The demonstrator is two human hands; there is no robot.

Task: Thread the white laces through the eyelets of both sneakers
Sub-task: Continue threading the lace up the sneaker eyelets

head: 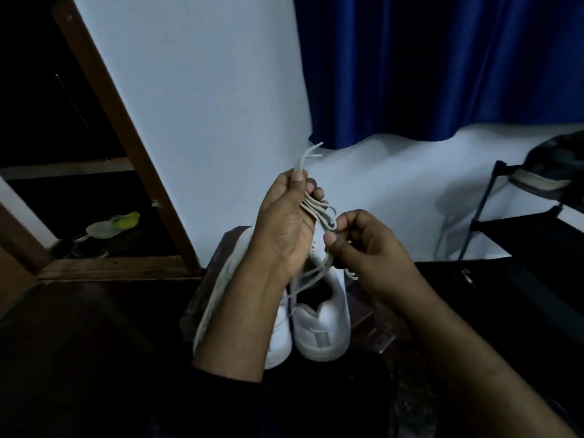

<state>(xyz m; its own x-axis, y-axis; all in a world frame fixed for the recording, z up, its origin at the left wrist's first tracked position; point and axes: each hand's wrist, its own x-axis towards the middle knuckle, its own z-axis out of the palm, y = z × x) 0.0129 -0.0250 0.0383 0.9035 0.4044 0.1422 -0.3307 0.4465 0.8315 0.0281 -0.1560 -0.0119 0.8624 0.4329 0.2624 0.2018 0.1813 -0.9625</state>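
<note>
Two white sneakers stand side by side on a dark wooden stool (202, 298), heels toward me. The right sneaker (322, 324) shows its open collar; the left sneaker (278, 336) is mostly hidden behind my left forearm. My left hand (284, 222) is raised above them and grips a bundle of white laces (319, 210), whose tips stick up past my fingers. My right hand (360, 245) pinches the looped strands just to the right of it. More lace hangs down from both hands toward the right sneaker.
A pale wall stands behind, with a blue curtain (442, 67) at the upper right. A wooden door frame (120, 128) slants on the left, with a yellow-green item (113, 224) beyond it. A black rack (493, 222) holding dark shoes stands on the right. The floor is dark.
</note>
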